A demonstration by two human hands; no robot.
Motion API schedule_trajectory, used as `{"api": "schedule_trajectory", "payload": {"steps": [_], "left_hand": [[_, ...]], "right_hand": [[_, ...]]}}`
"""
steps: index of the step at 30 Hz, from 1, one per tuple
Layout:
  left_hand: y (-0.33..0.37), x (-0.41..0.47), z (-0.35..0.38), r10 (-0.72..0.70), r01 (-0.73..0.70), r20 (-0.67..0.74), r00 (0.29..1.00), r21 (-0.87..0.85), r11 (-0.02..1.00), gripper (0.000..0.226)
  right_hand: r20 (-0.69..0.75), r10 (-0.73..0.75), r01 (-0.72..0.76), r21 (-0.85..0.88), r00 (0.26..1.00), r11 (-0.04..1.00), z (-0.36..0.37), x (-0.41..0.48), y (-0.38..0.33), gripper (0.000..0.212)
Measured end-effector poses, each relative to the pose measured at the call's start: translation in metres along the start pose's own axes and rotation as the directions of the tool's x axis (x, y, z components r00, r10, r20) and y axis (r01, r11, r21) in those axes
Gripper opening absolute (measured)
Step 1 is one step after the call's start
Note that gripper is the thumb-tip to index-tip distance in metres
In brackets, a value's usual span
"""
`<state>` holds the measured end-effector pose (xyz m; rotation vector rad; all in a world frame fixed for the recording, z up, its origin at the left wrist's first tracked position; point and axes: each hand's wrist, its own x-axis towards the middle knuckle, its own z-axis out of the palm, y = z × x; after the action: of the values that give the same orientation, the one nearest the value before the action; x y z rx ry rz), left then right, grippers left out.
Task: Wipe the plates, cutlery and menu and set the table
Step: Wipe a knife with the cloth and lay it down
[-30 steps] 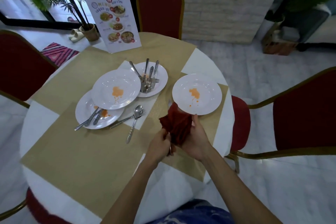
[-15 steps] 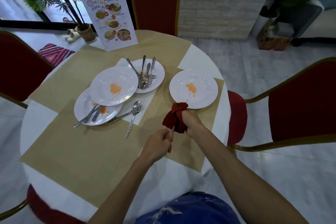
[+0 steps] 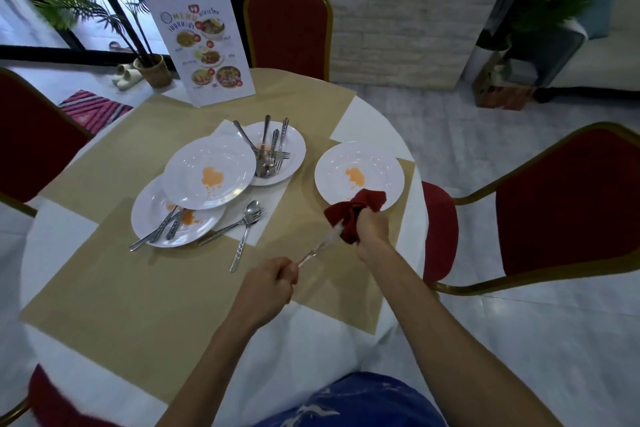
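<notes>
My left hand [image 3: 268, 284] grips the handle of a blurred piece of cutlery [image 3: 320, 246]. Its far end meets the dark red cloth [image 3: 353, 215] bunched in my right hand [image 3: 372, 230]. Just beyond the cloth lies a white plate [image 3: 377, 163] with an orange stain. To the left, a stained plate [image 3: 194, 177] leans on another plate [image 3: 152, 218] holding cutlery [image 3: 162, 229]. A third plate [image 3: 292, 146] behind holds several forks and spoons [image 3: 270, 152]. A spoon and fork [image 3: 246, 222] lie on a white napkin. The menu card [image 3: 204, 48] stands at the far side.
The round table [image 3: 62, 232] has a white cloth and tan placemats. Red chairs with gold frames stand at the far side [image 3: 289, 28], at the right [image 3: 554, 204] and at the left [image 3: 31, 135]. A potted palm [image 3: 152, 69] stands on the floor behind.
My hands have drawn apart: the left pulled back toward me with the cutlery, so its shaft now shows outside the cloth, while the right stayed near the plate's edge.
</notes>
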<state>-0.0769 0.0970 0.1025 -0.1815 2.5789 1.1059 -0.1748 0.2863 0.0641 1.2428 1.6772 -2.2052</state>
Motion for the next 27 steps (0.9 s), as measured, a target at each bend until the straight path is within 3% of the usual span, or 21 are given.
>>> {"api": "schedule_trajectory", "payload": {"steps": [3, 5, 7, 9, 13, 17, 20, 24, 27], "left_hand": [[-0.01, -0.005, -0.008, -0.102, 0.093, -0.103, 0.989, -0.091, 0.991, 0.032], [-0.006, 0.0, -0.006, -0.146, 0.126, -0.156, 0.977, -0.132, 0.983, 0.032], [0.005, 0.005, 0.001, -0.151, 0.129, -0.146, 0.978, -0.152, 0.98, 0.028], [0.017, 0.004, 0.009, -0.139, 0.117, -0.122, 0.983, -0.171, 0.978, 0.023], [0.024, -0.011, 0.015, -0.075, 0.066, -0.039, 0.996, -0.188, 0.98, 0.023], [0.011, -0.021, 0.01, -0.065, 0.067, 0.018, 0.998, -0.179, 0.982, 0.032], [0.002, -0.022, 0.001, -0.116, 0.102, -0.055, 0.992, -0.21, 0.972, 0.033], [0.008, -0.017, 0.0, -0.186, 0.125, -0.203, 0.961, -0.281, 0.951, 0.032], [0.019, -0.018, 0.007, -0.162, 0.112, -0.194, 0.968, -0.246, 0.963, 0.025]], "right_hand": [[-0.007, -0.003, 0.004, 0.111, 1.0, 0.994, -0.02, 0.006, -0.003, 0.033], [0.193, 0.062, -0.062, -0.006, 0.979, 0.998, -0.014, -0.014, 0.007, 0.019], [0.385, 0.097, -0.055, -0.119, 0.918, 0.991, 0.005, -0.04, 0.024, 0.026], [0.459, 0.074, -0.002, -0.154, 0.885, 0.988, 0.026, -0.053, 0.039, 0.031], [0.343, -0.015, 0.085, -0.189, 0.939, 0.978, 0.029, -0.04, 0.032, 0.021], [0.155, 0.048, -0.044, -0.028, 0.987, 0.999, 0.006, -0.016, 0.004, 0.024], [0.083, 0.02, -0.03, 0.116, 0.996, 0.993, -0.008, -0.015, -0.007, 0.033], [0.275, 0.027, -0.017, -0.041, 0.961, 0.999, -0.004, -0.043, 0.019, 0.021], [0.445, 0.066, -0.034, -0.079, 0.893, 0.996, 0.008, -0.072, 0.04, 0.03]]}}
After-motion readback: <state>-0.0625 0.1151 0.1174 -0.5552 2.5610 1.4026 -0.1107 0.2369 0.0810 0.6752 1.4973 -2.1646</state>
